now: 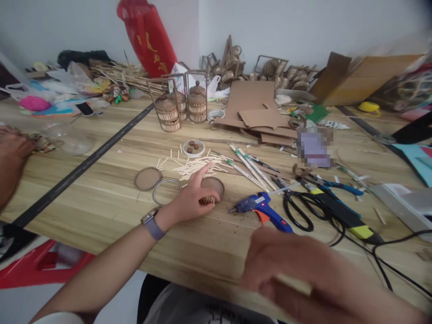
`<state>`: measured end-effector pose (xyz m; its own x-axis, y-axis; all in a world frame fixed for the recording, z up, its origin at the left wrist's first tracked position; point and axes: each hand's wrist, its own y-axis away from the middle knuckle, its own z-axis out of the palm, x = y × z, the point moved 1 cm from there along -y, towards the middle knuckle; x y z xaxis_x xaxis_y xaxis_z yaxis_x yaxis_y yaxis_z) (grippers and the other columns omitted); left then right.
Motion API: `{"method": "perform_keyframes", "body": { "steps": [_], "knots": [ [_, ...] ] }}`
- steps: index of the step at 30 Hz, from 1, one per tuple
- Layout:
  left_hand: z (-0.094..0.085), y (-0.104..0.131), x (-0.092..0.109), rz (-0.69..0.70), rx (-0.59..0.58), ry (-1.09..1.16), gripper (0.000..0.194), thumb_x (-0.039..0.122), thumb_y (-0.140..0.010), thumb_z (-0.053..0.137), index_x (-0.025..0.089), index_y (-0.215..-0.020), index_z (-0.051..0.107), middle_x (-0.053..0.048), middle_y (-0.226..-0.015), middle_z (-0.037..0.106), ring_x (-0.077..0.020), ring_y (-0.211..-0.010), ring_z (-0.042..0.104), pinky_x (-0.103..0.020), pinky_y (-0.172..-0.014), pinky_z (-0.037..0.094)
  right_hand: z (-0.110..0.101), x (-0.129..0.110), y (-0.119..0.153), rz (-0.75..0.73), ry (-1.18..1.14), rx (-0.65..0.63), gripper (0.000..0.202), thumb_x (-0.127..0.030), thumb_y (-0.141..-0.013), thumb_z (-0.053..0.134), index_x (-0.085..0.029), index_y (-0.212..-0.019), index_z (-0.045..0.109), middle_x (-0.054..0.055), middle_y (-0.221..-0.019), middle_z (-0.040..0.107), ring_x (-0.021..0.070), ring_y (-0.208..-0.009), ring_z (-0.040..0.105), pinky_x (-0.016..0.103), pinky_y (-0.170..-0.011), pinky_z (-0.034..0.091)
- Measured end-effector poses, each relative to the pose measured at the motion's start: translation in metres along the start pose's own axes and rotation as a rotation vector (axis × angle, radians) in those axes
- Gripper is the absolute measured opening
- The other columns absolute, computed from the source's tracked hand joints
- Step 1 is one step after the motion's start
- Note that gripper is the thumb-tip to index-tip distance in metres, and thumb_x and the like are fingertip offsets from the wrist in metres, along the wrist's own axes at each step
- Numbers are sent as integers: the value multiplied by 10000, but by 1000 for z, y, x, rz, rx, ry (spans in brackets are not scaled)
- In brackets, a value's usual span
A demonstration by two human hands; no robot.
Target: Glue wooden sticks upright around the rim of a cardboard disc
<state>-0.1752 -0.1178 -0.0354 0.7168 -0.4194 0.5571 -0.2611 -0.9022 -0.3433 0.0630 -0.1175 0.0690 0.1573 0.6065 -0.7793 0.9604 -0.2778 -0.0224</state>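
Observation:
Wearing a watch, my left hand (195, 195) is at a small round cardboard piece with a ribbed rim (218, 184), its thumb and fingers apart around the near side. Its index finger points toward a pile of short wooden sticks (192, 168). A blurred right hand (270, 256) of mine hangs over the table's front edge, fingers bent down; what it holds, if anything, cannot be made out. Between the hands lies a blue glue gun (259, 208) with an orange trigger. Left of my left hand are a ring (165, 192) and another round cardboard piece (147, 178).
Black scissors (299, 209), pliers (340, 186) and a yellow-black cutter (357, 225) lie right, with cables. Behind stand small lidded baskets (168, 114), cardboard sheets (251, 103) and a box (364, 78). Another person's hand (13, 146) is at the far left.

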Motion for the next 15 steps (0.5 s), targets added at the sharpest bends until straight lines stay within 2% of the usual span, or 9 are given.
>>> {"method": "perform_keyframes", "body": {
  "steps": [2,4,7,8,10,12,15],
  "knots": [
    [1,0,-1,-13,2,-7,150,98,-755,643,203,-841,709,-8,-1602,43,-365,-1449,157,-508,-1147,269,-15,16,4,125,180,262,209,-269,-938,448,-308,-922,653,13,-825,716,174,-720,672,283,-656,541],
    [2,0,-1,-15,9,-13,151,105,-756,654,209,-855,701,-7,-1600,59,-359,-1449,161,-508,-1151,266,-24,41,14,250,376,419,244,-363,-917,443,-279,-914,672,65,-884,726,235,-775,679,354,-685,542],
    [4,1,-2,-13,22,-17,221,113,-761,674,224,-952,674,-27,-1595,75,-347,-1450,169,-501,-1157,265,-24,83,30,513,592,381,333,-475,-874,461,-242,-812,691,102,-828,715,288,-735,680,412,-650,532],
    [4,1,-3,-18,25,-16,274,115,-757,681,229,-1004,654,-44,-1593,79,-344,-1449,177,-498,-1156,269,-22,96,34,555,607,333,333,-474,-868,469,-235,-807,693,101,-815,714,285,-721,683,409,-651,534],
    [4,1,-3,-42,39,-5,427,113,-747,689,246,-1139,586,-80,-1586,77,-340,-1438,212,-500,-1145,290,-15,115,37,572,593,229,281,-437,-856,513,-225,-885,696,93,-827,726,276,-728,690,374,-623,532],
    [5,1,-3,-81,59,16,587,121,-736,698,272,-1262,484,-107,-1578,72,-343,-1411,275,-518,-1125,319,-9,125,36,550,605,242,233,-357,-827,555,-205,-942,690,101,-859,734,276,-756,694,363,-638,530],
    [7,1,-4,-117,88,34,743,143,-719,720,298,-1353,364,-133,-1555,105,-357,-1363,352,-558,-1109,325,-7,126,31,490,579,288,239,-300,-813,539,-194,-973,681,103,-865,737,263,-742,687,356,-646,523]
  ]
}}
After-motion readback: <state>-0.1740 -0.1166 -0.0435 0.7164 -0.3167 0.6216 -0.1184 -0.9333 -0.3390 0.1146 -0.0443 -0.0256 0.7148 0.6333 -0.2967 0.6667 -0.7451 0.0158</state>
